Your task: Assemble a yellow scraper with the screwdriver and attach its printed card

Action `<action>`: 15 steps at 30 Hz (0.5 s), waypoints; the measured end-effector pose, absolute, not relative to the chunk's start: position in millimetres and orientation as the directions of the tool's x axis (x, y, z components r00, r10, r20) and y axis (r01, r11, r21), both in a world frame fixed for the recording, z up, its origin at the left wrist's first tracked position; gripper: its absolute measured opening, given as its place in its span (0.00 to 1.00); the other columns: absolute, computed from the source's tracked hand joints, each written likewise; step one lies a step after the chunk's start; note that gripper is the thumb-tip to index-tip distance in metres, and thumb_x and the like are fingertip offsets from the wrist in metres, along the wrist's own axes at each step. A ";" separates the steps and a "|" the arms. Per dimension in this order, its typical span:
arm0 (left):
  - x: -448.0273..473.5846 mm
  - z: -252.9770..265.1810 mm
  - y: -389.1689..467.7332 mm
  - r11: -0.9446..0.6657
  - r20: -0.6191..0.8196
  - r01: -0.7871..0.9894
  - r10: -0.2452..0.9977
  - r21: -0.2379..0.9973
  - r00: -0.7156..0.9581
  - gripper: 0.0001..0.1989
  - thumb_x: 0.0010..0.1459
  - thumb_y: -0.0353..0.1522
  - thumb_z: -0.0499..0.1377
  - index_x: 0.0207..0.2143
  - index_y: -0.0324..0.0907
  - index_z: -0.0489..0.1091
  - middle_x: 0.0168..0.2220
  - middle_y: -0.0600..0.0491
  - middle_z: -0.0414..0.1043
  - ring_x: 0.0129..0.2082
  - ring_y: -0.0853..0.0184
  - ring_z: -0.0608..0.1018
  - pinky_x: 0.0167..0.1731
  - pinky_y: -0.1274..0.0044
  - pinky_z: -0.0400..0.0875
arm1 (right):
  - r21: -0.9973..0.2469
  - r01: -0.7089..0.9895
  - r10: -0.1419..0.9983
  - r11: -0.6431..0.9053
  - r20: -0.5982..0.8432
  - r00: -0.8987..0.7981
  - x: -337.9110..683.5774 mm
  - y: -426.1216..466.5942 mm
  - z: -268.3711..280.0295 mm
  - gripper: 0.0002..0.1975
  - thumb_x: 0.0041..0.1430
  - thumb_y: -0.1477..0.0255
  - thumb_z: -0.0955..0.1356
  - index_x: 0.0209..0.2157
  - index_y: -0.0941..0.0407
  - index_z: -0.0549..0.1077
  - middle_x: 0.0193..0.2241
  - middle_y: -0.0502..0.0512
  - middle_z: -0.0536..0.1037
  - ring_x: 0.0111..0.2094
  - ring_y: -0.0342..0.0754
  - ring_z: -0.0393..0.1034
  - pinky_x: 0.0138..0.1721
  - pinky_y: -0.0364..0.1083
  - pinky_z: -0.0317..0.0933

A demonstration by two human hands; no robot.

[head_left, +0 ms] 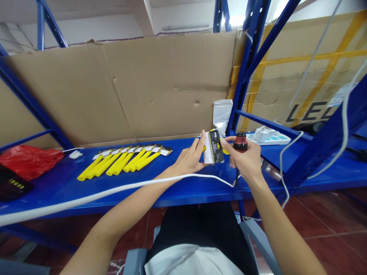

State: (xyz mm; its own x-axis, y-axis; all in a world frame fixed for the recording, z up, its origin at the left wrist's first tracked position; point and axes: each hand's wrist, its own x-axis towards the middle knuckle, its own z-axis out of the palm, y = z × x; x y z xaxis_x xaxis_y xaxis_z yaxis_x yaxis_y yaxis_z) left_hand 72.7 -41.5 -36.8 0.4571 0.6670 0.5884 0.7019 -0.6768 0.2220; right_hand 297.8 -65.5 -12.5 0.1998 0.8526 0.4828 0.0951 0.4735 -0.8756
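Observation:
My left hand (189,156) grips a black-and-white printed packaging card (214,147) over the blue shelf. Bits of yellow show at the card's edges; what they belong to is mostly hidden. My right hand (249,157) is closed around a corded tool with a red-and-black handle (241,143), its fingertips close to the card's right side. The tool's working tip cannot be made out. A white cord (160,179) runs across in front of my left forearm to just below the tool. Left of my hands, several yellow tubes (114,164) with similar cards lie in a slanted row.
On the blue shelf (65,194), a red plastic bag (33,160) and a black item (13,185) lie far left. A white power strip (269,137) sits to the right. A silvery-white pouch (223,114) leans by a blue post (243,80). Cardboard (172,88) stands behind.

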 end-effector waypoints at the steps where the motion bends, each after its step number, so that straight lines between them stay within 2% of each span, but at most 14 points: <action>1: 71.5 -37.6 -40.8 -0.670 0.583 0.707 0.674 0.225 0.453 0.56 0.71 0.42 0.67 0.87 0.46 0.34 0.70 0.30 0.69 0.53 0.44 0.87 0.44 0.64 0.82 | -0.878 0.093 0.856 0.470 0.479 0.196 298.5 -65.7 -12.4 0.21 0.55 0.52 0.84 0.40 0.53 0.84 0.11 0.43 0.68 0.11 0.47 0.63 0.14 0.46 0.60; 3: 69.1 -38.1 -39.2 -0.667 0.600 0.703 0.675 0.248 0.429 0.46 0.74 0.33 0.57 0.86 0.45 0.39 0.67 0.32 0.70 0.51 0.49 0.87 0.44 0.66 0.81 | -0.883 0.084 0.867 0.462 0.470 0.165 299.6 -67.0 -11.6 0.22 0.57 0.51 0.83 0.41 0.53 0.83 0.11 0.42 0.68 0.11 0.46 0.62 0.15 0.46 0.61; 4: 68.1 -37.7 -38.2 -0.676 0.621 0.686 0.666 0.268 0.414 0.43 0.74 0.31 0.55 0.86 0.44 0.44 0.66 0.33 0.71 0.52 0.49 0.86 0.45 0.65 0.81 | -0.884 0.076 0.873 0.462 0.468 0.140 299.9 -68.1 -10.9 0.23 0.58 0.50 0.83 0.41 0.53 0.83 0.11 0.42 0.68 0.10 0.46 0.62 0.15 0.46 0.61; 6: 67.4 -35.3 -37.0 -0.714 0.670 0.617 0.638 0.332 0.378 0.35 0.74 0.34 0.56 0.81 0.42 0.59 0.62 0.35 0.75 0.54 0.49 0.84 0.49 0.63 0.81 | -0.878 0.056 0.874 0.475 0.479 0.082 300.1 -71.1 -9.3 0.24 0.60 0.48 0.81 0.43 0.54 0.83 0.11 0.42 0.67 0.10 0.46 0.61 0.15 0.46 0.61; 8: 69.0 -30.7 -37.7 -0.744 0.709 0.509 0.630 0.433 0.317 0.25 0.75 0.40 0.59 0.68 0.41 0.74 0.56 0.38 0.79 0.53 0.50 0.84 0.51 0.63 0.81 | -0.865 0.049 0.864 0.499 0.501 0.042 300.3 -74.4 -7.8 0.25 0.64 0.47 0.79 0.44 0.54 0.83 0.11 0.42 0.67 0.10 0.46 0.61 0.14 0.46 0.61; 9: 70.6 -27.8 -39.1 -0.738 0.706 0.445 0.652 0.507 0.277 0.21 0.76 0.44 0.59 0.61 0.41 0.78 0.51 0.40 0.81 0.49 0.52 0.84 0.49 0.65 0.81 | -0.857 0.054 0.857 0.512 0.514 0.031 300.5 -76.1 -7.2 0.25 0.66 0.46 0.78 0.45 0.54 0.83 0.12 0.42 0.67 0.10 0.46 0.61 0.15 0.46 0.61; 10: 72.6 -24.7 -41.0 -0.715 0.684 0.372 0.690 0.592 0.239 0.21 0.77 0.48 0.59 0.55 0.41 0.80 0.45 0.43 0.81 0.43 0.56 0.84 0.45 0.68 0.81 | -0.848 0.063 0.849 0.526 0.528 0.023 300.8 -77.8 -6.6 0.25 0.67 0.45 0.77 0.45 0.55 0.83 0.12 0.42 0.67 0.10 0.46 0.61 0.15 0.46 0.62; 12: 77.6 -18.8 -45.8 -0.621 0.593 0.193 0.783 0.760 0.186 0.26 0.76 0.56 0.59 0.49 0.42 0.79 0.36 0.50 0.79 0.29 0.66 0.78 0.31 0.75 0.75 | -0.831 0.085 0.833 0.549 0.553 0.024 301.6 -80.6 -5.2 0.25 0.68 0.45 0.76 0.47 0.55 0.84 0.13 0.43 0.69 0.11 0.45 0.62 0.16 0.47 0.63; 15: 84.9 -12.9 -51.9 -0.420 0.431 -0.098 0.885 0.902 0.176 0.32 0.65 0.63 0.67 0.43 0.44 0.74 0.30 0.58 0.71 0.18 0.74 0.68 0.17 0.79 0.62 | -0.813 0.114 0.813 0.571 0.579 0.057 303.5 -83.0 -2.5 0.25 0.66 0.47 0.78 0.48 0.55 0.85 0.22 0.49 0.80 0.11 0.44 0.64 0.15 0.46 0.63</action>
State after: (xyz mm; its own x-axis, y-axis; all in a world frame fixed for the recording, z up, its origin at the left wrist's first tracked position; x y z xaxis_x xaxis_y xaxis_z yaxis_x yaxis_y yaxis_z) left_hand 84.9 -51.9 -12.9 0.1765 0.8850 0.4308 -0.0980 -0.4197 0.9023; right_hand 303.5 -83.0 -2.5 0.0573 0.8130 0.5795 0.1139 0.5713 -0.8128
